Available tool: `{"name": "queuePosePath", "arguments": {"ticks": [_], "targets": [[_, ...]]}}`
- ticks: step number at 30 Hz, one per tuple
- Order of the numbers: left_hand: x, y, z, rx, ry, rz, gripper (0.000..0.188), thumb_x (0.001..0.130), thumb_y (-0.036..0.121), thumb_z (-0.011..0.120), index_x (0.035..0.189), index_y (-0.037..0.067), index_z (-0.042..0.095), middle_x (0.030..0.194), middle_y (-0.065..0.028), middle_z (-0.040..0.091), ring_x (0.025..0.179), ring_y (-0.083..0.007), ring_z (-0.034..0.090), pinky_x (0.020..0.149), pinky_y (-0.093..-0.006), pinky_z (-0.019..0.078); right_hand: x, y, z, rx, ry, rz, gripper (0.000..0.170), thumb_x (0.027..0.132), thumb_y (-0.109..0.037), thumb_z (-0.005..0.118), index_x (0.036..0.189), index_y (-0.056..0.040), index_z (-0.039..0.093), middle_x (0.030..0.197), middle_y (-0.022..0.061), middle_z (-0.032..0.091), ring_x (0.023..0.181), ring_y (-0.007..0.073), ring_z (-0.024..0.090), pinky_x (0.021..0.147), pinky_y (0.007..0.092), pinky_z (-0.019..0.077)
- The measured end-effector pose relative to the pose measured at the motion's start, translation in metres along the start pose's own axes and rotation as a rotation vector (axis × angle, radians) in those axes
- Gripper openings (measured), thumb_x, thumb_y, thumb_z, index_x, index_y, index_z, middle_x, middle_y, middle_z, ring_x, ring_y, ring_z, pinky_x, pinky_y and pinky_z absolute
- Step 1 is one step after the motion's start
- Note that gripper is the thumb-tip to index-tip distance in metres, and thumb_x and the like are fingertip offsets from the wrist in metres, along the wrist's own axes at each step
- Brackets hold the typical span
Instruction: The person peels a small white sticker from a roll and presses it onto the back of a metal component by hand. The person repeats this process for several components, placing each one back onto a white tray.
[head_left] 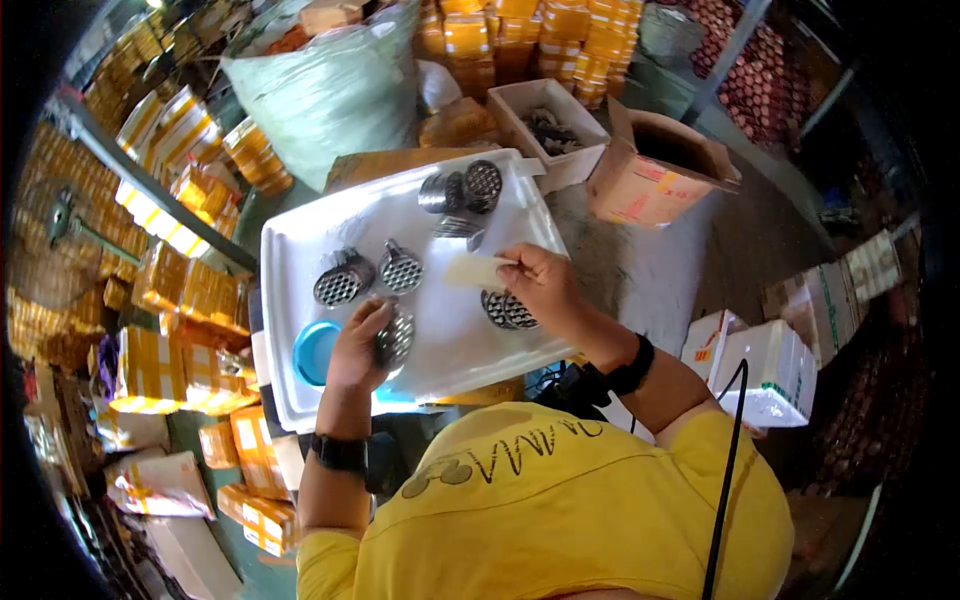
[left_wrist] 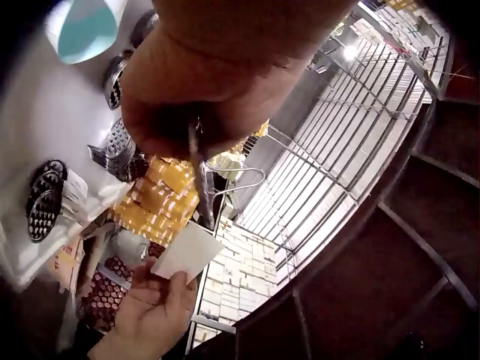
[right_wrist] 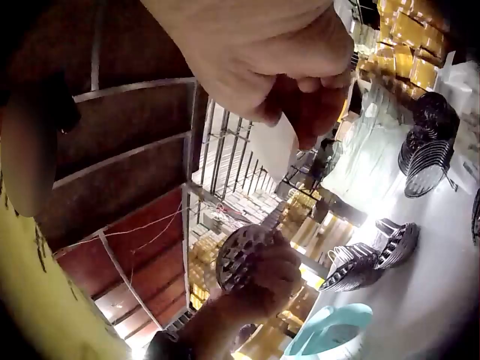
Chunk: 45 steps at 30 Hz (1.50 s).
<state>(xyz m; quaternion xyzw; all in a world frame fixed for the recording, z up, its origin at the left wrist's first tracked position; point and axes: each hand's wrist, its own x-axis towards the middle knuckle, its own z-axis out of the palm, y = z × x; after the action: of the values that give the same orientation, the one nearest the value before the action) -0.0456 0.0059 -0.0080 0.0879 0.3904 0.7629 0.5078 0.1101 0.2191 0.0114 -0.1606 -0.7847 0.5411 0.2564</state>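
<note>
My left hand (head_left: pixel 356 350) grips a round, dark metal disc full of holes (head_left: pixel 398 342) over the near left part of a white, rimmed tray (head_left: pixel 450 345). Between the thumb and fingers of my right hand (head_left: pixel 546 285) is a thin, pale rectangular card (left_wrist: pixel 187 251), pinched at one edge. More perforated discs lie in small stacks on the tray: one stack (head_left: pixel 338 283) at left, a single-looking one (head_left: pixel 402 270) beside it, another group (head_left: pixel 482 187) at the far edge. Two overlapping discs (head_left: pixel 508 310) rest below my right hand. A light blue round dish (head_left: pixel 312 350) sits left of my left hand.
Behind the tray stand a large pale green sack (head_left: pixel 320 100), a white foam box (head_left: pixel 555 150) with dark pieces inside and an open cardboard carton (head_left: pixel 650 185). Taped yellow boxes (head_left: pixel 160 370) pile up at left. White boxes (head_left: pixel 765 375) stand at right. A black cable (head_left: pixel 722 490) runs across the yellow shirt.
</note>
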Motion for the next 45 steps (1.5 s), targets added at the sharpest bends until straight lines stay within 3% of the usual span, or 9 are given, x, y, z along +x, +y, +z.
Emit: {"name": "queuePosePath", "arguments": {"ticks": [5,8,11,17,20,35,38,41,45], "targets": [[-0.001,-0.002,0.025,-0.053,0.118,-0.021,0.024,0.083,0.006,0.053,0.106,0.001,0.050,0.090,-0.0083,0.059,0.076,-0.0181,0.061,0.067,-0.0317,0.0531,0.013,-0.019,0.012,0.089,-0.067,0.113,0.020,0.082,-0.008,0.056,0.098,0.0034,0.057,0.080,0.0108,0.063,0.070,0.0115,0.059,0.062,0.0263,0.0480],[-0.002,-0.010,0.020,-0.091,0.107,-0.039,0.025,0.082,0.005,0.054,0.106,-0.001,0.048,0.091,-0.0104,0.058,0.079,-0.0184,0.060,0.068,-0.0315,0.0525,0.013,-0.014,0.018,0.017,-0.183,0.087,0.019,0.085,-0.008,0.051,0.102,0.0006,0.055,0.087,0.0020,0.059,0.072,0.0051,0.054,0.063,0.0192,0.0453],[-0.004,-0.017,0.017,0.051,0.110,-0.121,0.026,0.081,0.003,0.053,0.106,-0.002,0.048,0.091,-0.0111,0.058,0.078,-0.0187,0.060,0.069,-0.0303,0.0523,0.012,-0.023,0.019,0.001,-0.231,0.102,0.020,0.084,-0.006,0.051,0.103,0.0004,0.055,0.089,0.0019,0.059,0.074,0.0054,0.054,0.064,0.0195,0.0454],[-0.014,-0.019,0.029,0.040,0.048,-0.205,0.034,0.076,-0.002,0.050,0.110,-0.004,0.046,0.092,-0.0133,0.058,0.078,-0.0195,0.061,0.071,-0.0294,0.0520,0.011,-0.036,0.019,0.050,-0.444,0.189,0.024,0.082,-0.003,0.050,0.105,0.0023,0.054,0.093,0.0029,0.058,0.081,0.0066,0.055,0.071,0.0207,0.0465],[-0.010,-0.028,0.023,0.041,0.019,-0.182,0.038,0.073,-0.003,0.049,0.112,-0.005,0.047,0.094,-0.0123,0.059,0.078,-0.0196,0.061,0.072,-0.0301,0.0521,0.008,-0.037,0.021,0.114,-0.453,0.205,0.023,0.080,-0.005,0.051,0.101,0.0032,0.057,0.088,0.0096,0.062,0.078,0.0126,0.059,0.070,0.0244,0.0481],[-0.011,-0.023,0.028,0.006,0.052,-0.153,0.020,0.079,-0.004,0.048,0.099,-0.004,0.052,0.090,-0.0131,0.059,0.077,-0.0194,0.061,0.072,-0.0298,0.0522,0.008,-0.039,0.021,0.120,-0.483,0.172,0.023,0.080,-0.005,0.053,0.102,0.0025,0.057,0.087,0.0089,0.062,0.078,0.0116,0.059,0.070,0.0249,0.0480],[-0.012,-0.021,0.029,0.002,0.066,-0.139,0.020,0.079,-0.004,0.048,0.098,-0.004,0.052,0.089,-0.0129,0.059,0.076,-0.0195,0.061,0.073,-0.0299,0.0521,0.008,-0.043,0.021,0.101,-0.488,0.149,0.027,0.080,-0.005,0.052,0.106,0.0013,0.054,0.090,0.0091,0.061,0.079,0.0123,0.058,0.071,0.0247,0.0476],[-0.017,-0.016,0.032,-0.031,0.071,-0.109,0.019,0.078,-0.005,0.048,0.097,-0.003,0.053,0.088,-0.0125,0.059,0.075,-0.0197,0.061,0.072,-0.0300,0.0521,0.010,-0.045,0.021,0.193,-0.555,0.142,0.035,0.080,-0.008,0.055,0.114,-0.0010,0.049,0.104,0.0109,0.057,0.089,0.0140,0.055,0.079,0.0272,0.0454],[-0.024,-0.005,0.038,0.004,0.044,-0.080,0.018,0.078,-0.004,0.048,0.096,-0.004,0.053,0.087,-0.0124,0.060,0.074,-0.0197,0.061,0.070,-0.0303,0.0524,0.014,-0.055,0.022,0.390,-0.650,-0.069,0.042,0.082,-0.013,0.057,0.121,-0.0044,0.043,0.120,0.0107,0.047,0.104,0.0172,0.048,0.088,0.0311,0.0403]]}}
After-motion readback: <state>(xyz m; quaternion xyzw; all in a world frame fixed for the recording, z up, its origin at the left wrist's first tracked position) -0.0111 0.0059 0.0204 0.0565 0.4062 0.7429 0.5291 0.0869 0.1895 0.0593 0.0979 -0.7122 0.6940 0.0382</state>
